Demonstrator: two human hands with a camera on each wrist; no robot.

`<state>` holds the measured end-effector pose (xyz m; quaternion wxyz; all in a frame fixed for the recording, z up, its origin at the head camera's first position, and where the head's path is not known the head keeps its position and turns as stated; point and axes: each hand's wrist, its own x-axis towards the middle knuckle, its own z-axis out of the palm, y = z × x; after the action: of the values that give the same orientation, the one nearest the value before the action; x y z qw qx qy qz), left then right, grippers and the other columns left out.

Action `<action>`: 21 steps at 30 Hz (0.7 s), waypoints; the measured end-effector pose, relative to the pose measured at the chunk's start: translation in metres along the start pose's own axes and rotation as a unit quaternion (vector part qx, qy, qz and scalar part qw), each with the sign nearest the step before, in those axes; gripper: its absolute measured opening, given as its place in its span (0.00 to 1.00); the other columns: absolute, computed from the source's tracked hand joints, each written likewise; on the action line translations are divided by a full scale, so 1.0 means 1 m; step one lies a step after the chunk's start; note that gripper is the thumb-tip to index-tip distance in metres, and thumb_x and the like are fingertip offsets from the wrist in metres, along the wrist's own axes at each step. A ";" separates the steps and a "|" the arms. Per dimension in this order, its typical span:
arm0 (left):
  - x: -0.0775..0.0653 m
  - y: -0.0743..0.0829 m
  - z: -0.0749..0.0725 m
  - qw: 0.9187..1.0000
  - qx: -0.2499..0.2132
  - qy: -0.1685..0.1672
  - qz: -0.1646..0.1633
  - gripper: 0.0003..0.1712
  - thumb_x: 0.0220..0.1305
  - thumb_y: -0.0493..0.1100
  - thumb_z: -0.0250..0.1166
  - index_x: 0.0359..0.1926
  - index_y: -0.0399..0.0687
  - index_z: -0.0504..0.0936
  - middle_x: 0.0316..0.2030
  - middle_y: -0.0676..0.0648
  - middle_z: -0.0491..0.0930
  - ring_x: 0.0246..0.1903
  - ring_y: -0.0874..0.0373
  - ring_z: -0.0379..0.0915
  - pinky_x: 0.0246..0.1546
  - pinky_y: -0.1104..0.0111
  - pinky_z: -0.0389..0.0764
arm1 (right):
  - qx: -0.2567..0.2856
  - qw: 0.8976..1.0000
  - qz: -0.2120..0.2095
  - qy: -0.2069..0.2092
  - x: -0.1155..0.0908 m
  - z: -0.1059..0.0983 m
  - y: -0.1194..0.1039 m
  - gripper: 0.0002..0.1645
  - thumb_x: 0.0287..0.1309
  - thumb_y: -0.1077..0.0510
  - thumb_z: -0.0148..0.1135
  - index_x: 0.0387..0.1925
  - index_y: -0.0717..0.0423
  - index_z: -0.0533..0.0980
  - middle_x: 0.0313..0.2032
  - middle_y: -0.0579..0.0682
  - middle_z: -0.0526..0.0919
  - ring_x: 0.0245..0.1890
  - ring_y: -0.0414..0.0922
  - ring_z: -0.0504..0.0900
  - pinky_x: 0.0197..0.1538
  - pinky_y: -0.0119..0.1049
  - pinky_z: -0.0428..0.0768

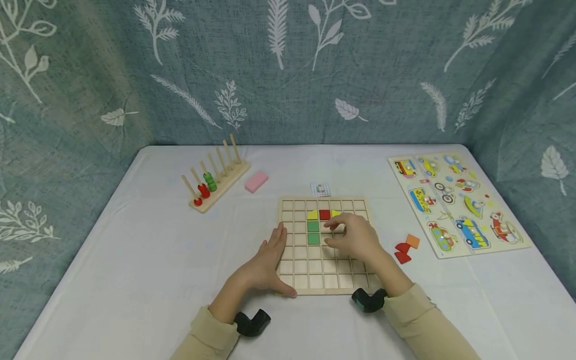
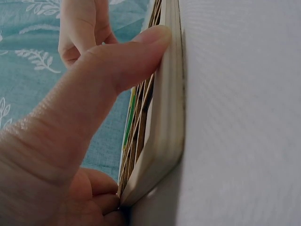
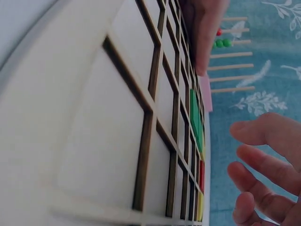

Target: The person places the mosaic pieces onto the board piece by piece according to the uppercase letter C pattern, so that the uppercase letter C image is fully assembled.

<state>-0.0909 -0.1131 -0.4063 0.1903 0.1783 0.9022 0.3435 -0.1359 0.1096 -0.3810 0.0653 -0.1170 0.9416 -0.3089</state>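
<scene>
A wooden grid board (image 1: 315, 291) lies flat in front of me. In its upper middle sit a red square tile (image 1: 324, 215), a yellow piece on either side of it, the left yellow piece (image 1: 312, 215) being in plainer sight, and two green square tiles (image 1: 313, 238) in a column below the left one. My left hand (image 1: 262, 267) rests at the board's near left corner, fingers stretched along the left side, thumb (image 2: 150, 40) on the near rim. Over the right part of the grid hovers my right hand (image 1: 357, 237), fingers bent and apart, with nothing seen between them.
Two red pieces (image 1: 402, 257) and an orange square tile (image 1: 412, 241) lie right of the board. Beyond it are a small pattern card (image 1: 320, 189) and a pink block (image 1: 256, 182). A peg stand (image 1: 220, 186) with beads is back left, a vehicle puzzle (image 1: 450, 210) at right.
</scene>
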 end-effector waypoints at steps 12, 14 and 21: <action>0.000 -0.001 0.000 1.000 -0.005 0.000 -0.001 0.78 0.25 0.50 0.81 0.69 0.31 0.37 0.70 0.40 0.29 0.69 0.51 0.24 0.66 0.54 0.38 | 0.002 1.000 -0.002 -0.004 -0.005 -0.010 0.015 0.16 0.43 0.55 0.70 0.38 0.52 0.82 0.34 0.45 0.81 0.23 0.41 0.71 0.24 0.33 0.69; 0.000 0.000 0.000 1.000 -0.004 -0.001 -0.001 0.78 0.25 0.50 0.81 0.69 0.31 0.37 0.70 0.40 0.29 0.69 0.51 0.24 0.66 0.55 0.38 | -0.003 1.000 0.002 -0.002 -0.007 -0.012 0.018 0.16 0.43 0.56 0.70 0.38 0.52 0.82 0.34 0.45 0.81 0.23 0.41 0.70 0.24 0.33 0.68; 0.001 -0.001 0.001 1.000 -0.006 -0.001 -0.002 0.78 0.25 0.50 0.81 0.69 0.32 0.37 0.70 0.40 0.29 0.69 0.52 0.24 0.66 0.55 0.38 | 0.008 1.000 -0.006 0.004 -0.013 -0.020 0.027 0.17 0.43 0.57 0.70 0.38 0.54 0.81 0.34 0.47 0.82 0.21 0.41 0.69 0.21 0.34 0.66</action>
<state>-0.0912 -0.1131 -0.4074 0.1927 0.1754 0.9004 0.3483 -0.1323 0.1456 -0.3801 0.0608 -0.1210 0.9388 -0.3169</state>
